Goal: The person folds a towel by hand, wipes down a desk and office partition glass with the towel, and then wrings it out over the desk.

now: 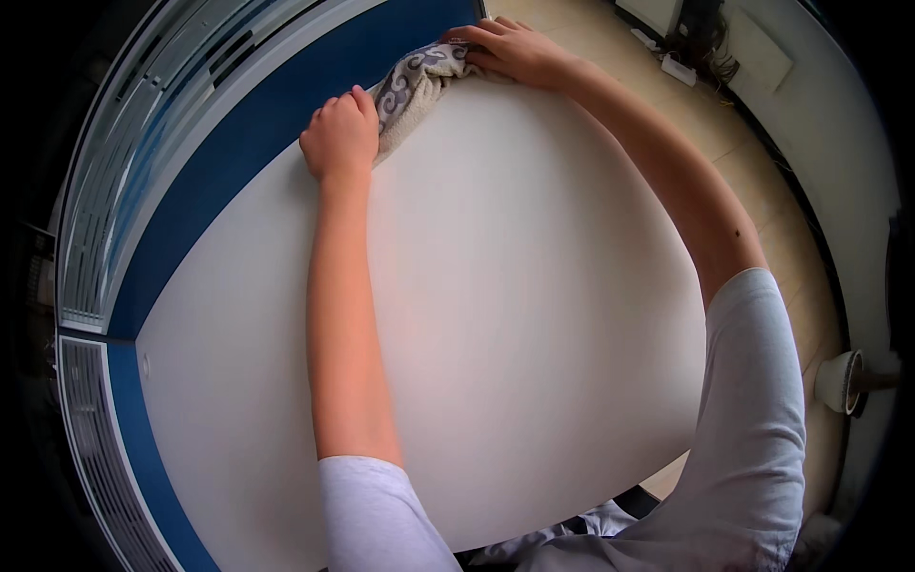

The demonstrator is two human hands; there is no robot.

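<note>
A patterned grey and beige terry cloth [418, 86] lies bunched along the far edge of a white desk top [515, 272], against the blue partition panel [286, 107]. My left hand [342, 132] is closed on the cloth's left end, its thumb along the fabric. At the cloth's other end, near the desk's far right corner, my right hand [511, 50] grips it from above with bent fingers. The cloth stretches between both hands; the parts under the fingers are hidden.
Glass panels with blinds [154, 164] rise above the partition. A round grommet [146, 366] sits at the desk's left side. On the tiled floor to the right are a power strip [678, 70] with cables and a white plant pot [838, 382] near the wall.
</note>
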